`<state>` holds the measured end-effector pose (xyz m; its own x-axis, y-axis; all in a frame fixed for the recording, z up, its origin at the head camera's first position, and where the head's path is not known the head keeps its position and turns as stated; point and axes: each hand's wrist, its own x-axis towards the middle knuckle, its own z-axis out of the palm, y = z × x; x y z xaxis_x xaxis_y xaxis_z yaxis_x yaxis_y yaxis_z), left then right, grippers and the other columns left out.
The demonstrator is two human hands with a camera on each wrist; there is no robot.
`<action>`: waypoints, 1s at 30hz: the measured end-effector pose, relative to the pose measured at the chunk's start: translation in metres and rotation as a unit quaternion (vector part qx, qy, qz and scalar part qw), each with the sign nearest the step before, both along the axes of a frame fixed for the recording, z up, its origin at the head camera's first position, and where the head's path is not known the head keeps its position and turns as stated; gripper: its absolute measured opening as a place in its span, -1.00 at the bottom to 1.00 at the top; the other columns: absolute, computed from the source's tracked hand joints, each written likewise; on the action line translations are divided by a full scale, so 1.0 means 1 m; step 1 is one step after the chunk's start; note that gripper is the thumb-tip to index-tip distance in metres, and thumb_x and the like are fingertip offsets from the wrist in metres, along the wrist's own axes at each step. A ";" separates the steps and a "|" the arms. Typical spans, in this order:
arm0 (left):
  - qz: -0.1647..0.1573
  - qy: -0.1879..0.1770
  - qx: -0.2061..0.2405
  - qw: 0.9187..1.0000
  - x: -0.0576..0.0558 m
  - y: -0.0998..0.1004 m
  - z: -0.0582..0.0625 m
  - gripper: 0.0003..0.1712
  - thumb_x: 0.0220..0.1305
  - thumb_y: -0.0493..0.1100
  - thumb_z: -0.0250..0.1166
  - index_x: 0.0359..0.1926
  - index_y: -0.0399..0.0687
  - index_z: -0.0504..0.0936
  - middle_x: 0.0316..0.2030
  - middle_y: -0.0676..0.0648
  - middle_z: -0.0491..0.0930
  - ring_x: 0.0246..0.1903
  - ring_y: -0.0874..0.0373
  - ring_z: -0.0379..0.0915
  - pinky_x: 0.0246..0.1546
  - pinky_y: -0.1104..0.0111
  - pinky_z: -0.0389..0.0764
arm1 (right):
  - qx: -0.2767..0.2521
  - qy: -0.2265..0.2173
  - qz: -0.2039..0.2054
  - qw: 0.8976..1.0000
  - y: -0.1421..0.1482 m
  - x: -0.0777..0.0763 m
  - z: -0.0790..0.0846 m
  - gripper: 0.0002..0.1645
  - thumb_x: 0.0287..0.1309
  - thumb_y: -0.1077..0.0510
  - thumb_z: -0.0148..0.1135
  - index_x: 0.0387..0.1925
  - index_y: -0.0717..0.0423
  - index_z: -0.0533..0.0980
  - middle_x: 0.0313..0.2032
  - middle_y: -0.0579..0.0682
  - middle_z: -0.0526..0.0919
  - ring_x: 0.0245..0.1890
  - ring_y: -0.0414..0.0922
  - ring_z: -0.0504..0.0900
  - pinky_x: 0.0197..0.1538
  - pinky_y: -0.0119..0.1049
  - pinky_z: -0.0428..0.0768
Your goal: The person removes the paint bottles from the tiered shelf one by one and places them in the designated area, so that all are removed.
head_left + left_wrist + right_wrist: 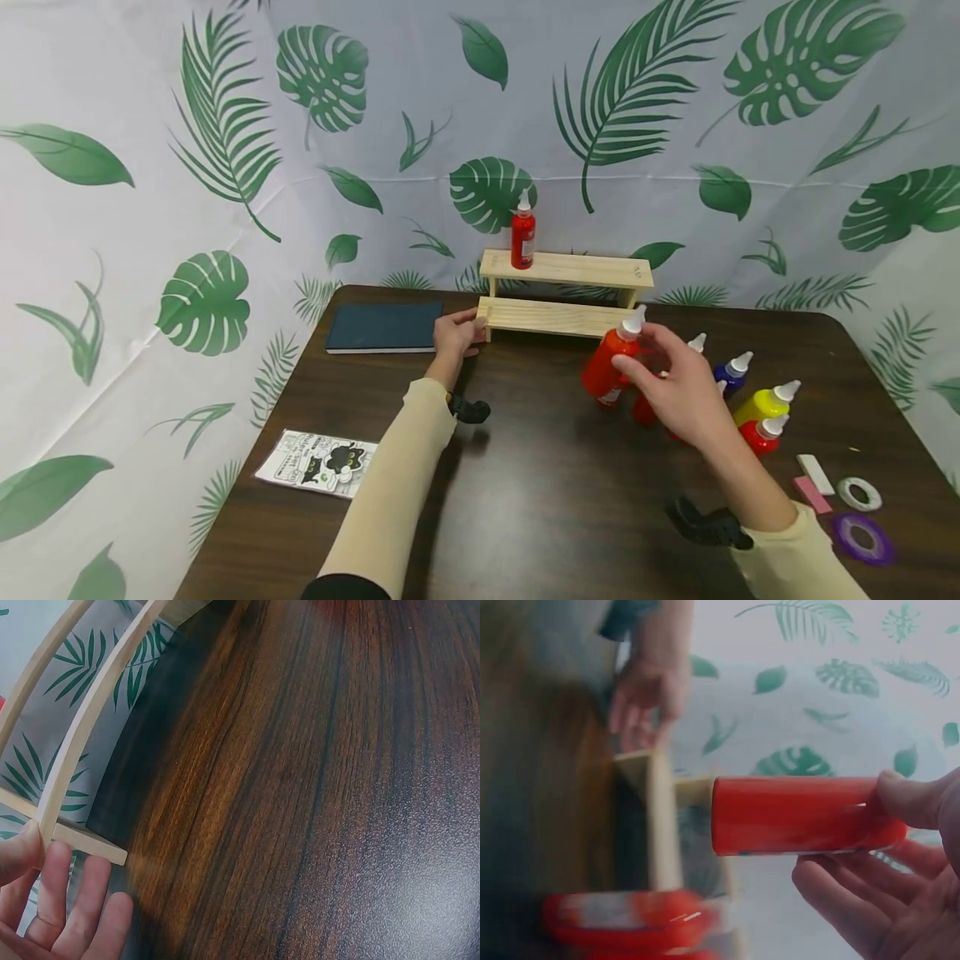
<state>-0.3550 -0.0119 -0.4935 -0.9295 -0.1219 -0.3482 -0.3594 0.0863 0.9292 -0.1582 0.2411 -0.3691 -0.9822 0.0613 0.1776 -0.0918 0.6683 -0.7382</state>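
Observation:
A red squeeze bottle (602, 367) with a white nozzle cap is held tilted above the table by my right hand (684, 390), thumb and fingers round its upper part. The right wrist view shows this bottle (787, 815) lying sideways across the picture, with the thumb on one side and fingers on the other. My left hand (453, 333) pinches the left end of the lower step of a two-step wooden rack (551, 317); the left wrist view shows its thumb and fingers at that board end (46, 825). Another red bottle (522, 240) stands upright on the rack's top step.
Right of the rack stand several bottles, among them a blue one (731, 377), a yellow one (762, 406) and a red one (761, 437). Nearer lie a white tape roll (850, 484), a purple roll (842, 533) and small blocks. A dark book (384, 325) and a printed packet (300, 458) lie left.

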 end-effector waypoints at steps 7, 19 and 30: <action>-0.004 -0.007 0.000 1.000 0.000 -0.002 0.000 -0.66 0.15 -0.13 0.41 -0.01 0.05 0.70 -0.36 -0.09 0.73 -0.33 0.06 0.70 -0.27 0.13 0.67 | -0.003 -0.030 -0.071 0.997 0.002 0.032 -0.064 -0.34 0.19 -0.09 0.27 0.22 0.17 0.38 0.07 0.24 0.57 -0.04 0.17 0.61 -0.02 0.07 0.57; -0.001 -0.006 -0.002 1.000 -0.001 -0.001 -0.002 -0.66 0.14 -0.11 0.42 -0.02 0.09 0.71 -0.38 -0.06 0.73 -0.39 0.13 0.69 -0.29 0.13 0.67 | 0.019 0.000 -0.151 0.988 0.003 0.038 -0.109 -0.37 0.12 0.08 0.37 0.20 0.18 0.41 0.04 0.25 0.60 -0.05 0.18 0.62 0.00 0.12 0.52; 0.002 -0.013 -0.002 1.000 -0.004 0.000 -0.004 -0.68 0.12 -0.11 0.43 -0.04 0.11 0.72 -0.38 -0.05 0.73 -0.42 0.15 0.69 -0.29 0.13 0.67 | 0.037 -0.019 -0.155 0.987 0.005 0.038 -0.106 -0.31 0.17 -0.05 0.31 0.27 0.10 0.36 0.09 0.23 0.58 -0.01 0.17 0.60 0.01 0.13 0.52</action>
<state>-0.3592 -0.0115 -0.4974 -0.9195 -0.1271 -0.3720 -0.3841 0.0885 0.9191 -0.1199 0.2462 -0.4755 -0.9245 0.3477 0.1564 0.1522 0.7126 -0.6849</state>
